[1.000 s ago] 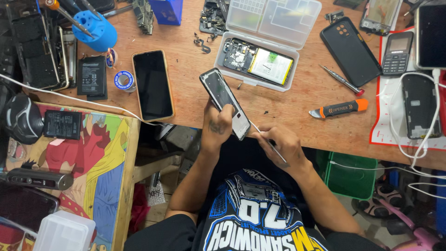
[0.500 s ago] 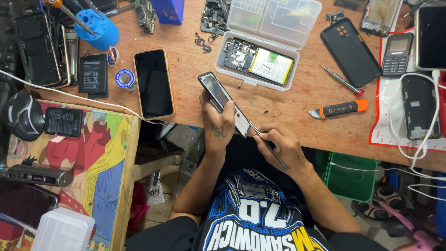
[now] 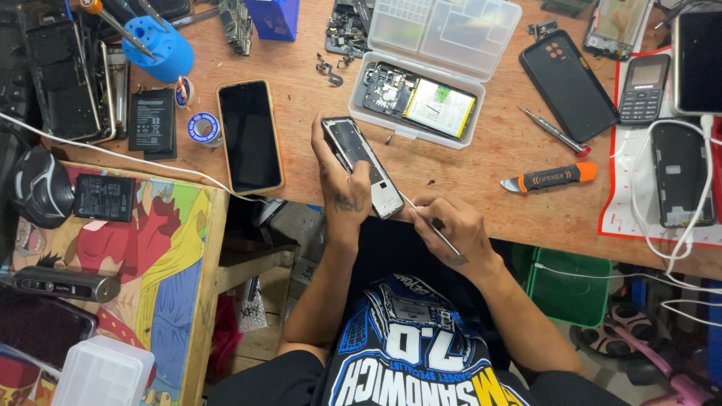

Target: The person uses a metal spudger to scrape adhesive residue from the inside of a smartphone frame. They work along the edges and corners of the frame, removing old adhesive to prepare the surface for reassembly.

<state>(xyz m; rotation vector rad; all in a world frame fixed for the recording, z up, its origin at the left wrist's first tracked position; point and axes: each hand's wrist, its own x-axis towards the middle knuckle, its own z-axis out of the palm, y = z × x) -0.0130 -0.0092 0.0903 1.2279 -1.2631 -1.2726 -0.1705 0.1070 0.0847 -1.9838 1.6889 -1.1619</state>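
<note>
- The opened phone point(image 3: 363, 167) sits at the near edge of the wooden workbench point(image 3: 481, 173), tilted up off the wood and held in the left hand point(image 3: 340, 184).
- The left hand comes up from below with the forearm nearly straight up the picture; the fingers wrap the phone's left long edge and the thumb point(image 3: 361, 183) lies across its face, clamped on it.
- The phone's long axis runs on a diagonal, upper end toward the far left, lower end toward the near right.
- The right hand point(image 3: 449, 228) is just beside the phone's lower end, curled narrowly round a thin metal tool point(image 3: 429, 223), pinched like a pen.
- The tool's tip meets the phone's lower right corner; its shaft slants down and right through the fingers.
- Beyond the phone lies a clear plastic case point(image 3: 421, 64) holding another dismantled phone point(image 3: 420, 99).
- To the left a dark smartphone in a tan case point(image 3: 249, 135) lies flat.
- To the right, well apart, lie an orange-and-black pry tool point(image 3: 549, 177) and a small screwdriver point(image 3: 554, 131).
</note>
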